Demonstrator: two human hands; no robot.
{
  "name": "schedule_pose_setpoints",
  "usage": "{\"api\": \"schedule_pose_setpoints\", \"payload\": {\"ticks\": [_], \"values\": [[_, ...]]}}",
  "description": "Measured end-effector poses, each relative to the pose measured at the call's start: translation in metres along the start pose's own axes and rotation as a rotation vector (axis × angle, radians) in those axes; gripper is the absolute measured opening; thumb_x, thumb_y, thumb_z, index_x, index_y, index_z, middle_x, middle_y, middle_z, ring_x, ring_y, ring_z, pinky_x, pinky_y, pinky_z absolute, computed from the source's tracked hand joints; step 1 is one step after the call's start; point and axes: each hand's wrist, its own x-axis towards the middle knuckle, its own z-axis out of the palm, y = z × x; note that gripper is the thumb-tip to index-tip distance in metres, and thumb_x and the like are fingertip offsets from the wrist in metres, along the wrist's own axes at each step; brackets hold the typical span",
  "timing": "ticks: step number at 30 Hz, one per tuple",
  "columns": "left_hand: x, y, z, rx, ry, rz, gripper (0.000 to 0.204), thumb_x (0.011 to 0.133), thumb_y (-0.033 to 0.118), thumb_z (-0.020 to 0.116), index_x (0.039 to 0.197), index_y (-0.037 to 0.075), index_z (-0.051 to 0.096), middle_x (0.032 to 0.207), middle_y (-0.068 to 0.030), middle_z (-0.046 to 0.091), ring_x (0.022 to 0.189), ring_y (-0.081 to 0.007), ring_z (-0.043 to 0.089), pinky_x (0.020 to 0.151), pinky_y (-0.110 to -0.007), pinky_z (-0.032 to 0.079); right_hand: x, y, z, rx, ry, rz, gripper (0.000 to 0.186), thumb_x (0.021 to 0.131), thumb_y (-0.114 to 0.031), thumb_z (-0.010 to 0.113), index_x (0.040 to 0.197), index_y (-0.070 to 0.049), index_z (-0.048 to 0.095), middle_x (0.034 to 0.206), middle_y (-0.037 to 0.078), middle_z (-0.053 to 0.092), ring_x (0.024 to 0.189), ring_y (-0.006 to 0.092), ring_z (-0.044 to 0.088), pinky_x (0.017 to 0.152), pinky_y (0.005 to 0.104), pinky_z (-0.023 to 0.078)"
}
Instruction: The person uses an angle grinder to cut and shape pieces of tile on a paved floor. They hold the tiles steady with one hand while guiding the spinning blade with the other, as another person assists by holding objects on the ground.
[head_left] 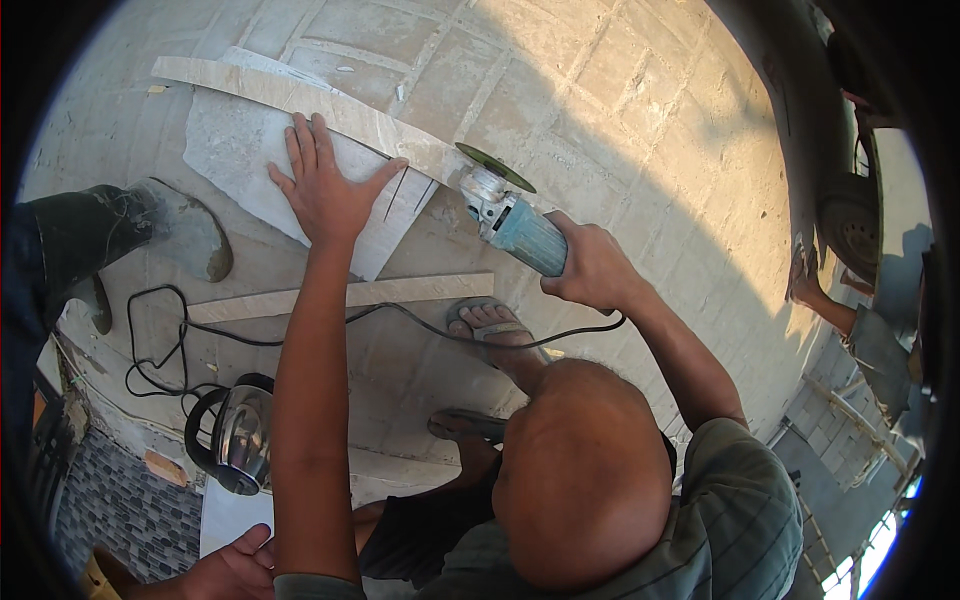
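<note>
My left hand (335, 200) lies flat with fingers spread on a pale, broken stone slab (235, 135). Its fingertips reach the edge of a long beige stone strip (270, 90) lying across that slab. Dark straight slits mark the slab beside my thumb. The handle end of a blue-grey angle grinder (530, 238) is in the grip of my right hand (595, 265). The grinder's green disc (497, 167) stands at the right end of the strip; whether it touches the stone, I cannot tell.
Another strip (420, 290) lies nearer, with the black cord (410, 315) over it. A steel kettle (245, 435) stands left. Another person's boots (185, 230) flank the slab; someone's hand (235, 565) shows lower left. A bare head (590, 470) blocks the lower middle. Sandalled feet (490, 325) are close.
</note>
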Motion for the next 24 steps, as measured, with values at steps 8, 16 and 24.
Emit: {"api": "schedule_pose_setpoints", "payload": {"ticks": [8, 16, 24], "values": [[0.001, -0.001, -0.001, 0.003, -0.016, -0.013, 0.131, 0.07, 0.081, 0.079, 0.164, 0.002, 0.034, 0.174, -0.0196, 0.028, 0.162, -0.0342, 0.022, 0.126, -0.069, 0.01, -0.004, 0.01, 0.002, 0.001, 0.031, -0.02, 0.064, 0.069, -0.018, 0.078, 0.128, -0.001, 0.059, 0.088, 0.029, 0.069, 0.088, 0.0492, 0.069, 0.082, 0.0529, 0.054], [-0.001, 0.0, -0.002, -0.019, -0.013, -0.006, 0.131, 0.071, 0.081, 0.078, 0.164, 0.001, 0.033, 0.174, -0.0198, 0.026, 0.163, -0.0341, 0.021, 0.126, -0.069, 0.009, 0.004, 0.0, 0.0, -0.01, 0.01, -0.026, 0.069, 0.07, -0.022, 0.08, 0.132, -0.001, 0.058, 0.094, 0.031, 0.072, 0.093, 0.0497, 0.07, 0.086, 0.0539, 0.056], [0.001, -0.001, -0.003, -0.054, 0.0, -0.013, 0.13, 0.071, 0.081, 0.079, 0.164, 0.001, 0.034, 0.175, -0.019, 0.025, 0.162, -0.0352, 0.022, 0.126, -0.07, 0.01, 0.012, -0.026, -0.006, -0.043, 0.008, -0.011, 0.068, 0.07, -0.023, 0.08, 0.129, 0.0, 0.059, 0.093, 0.031, 0.072, 0.092, 0.0502, 0.07, 0.086, 0.0531, 0.056]]}}
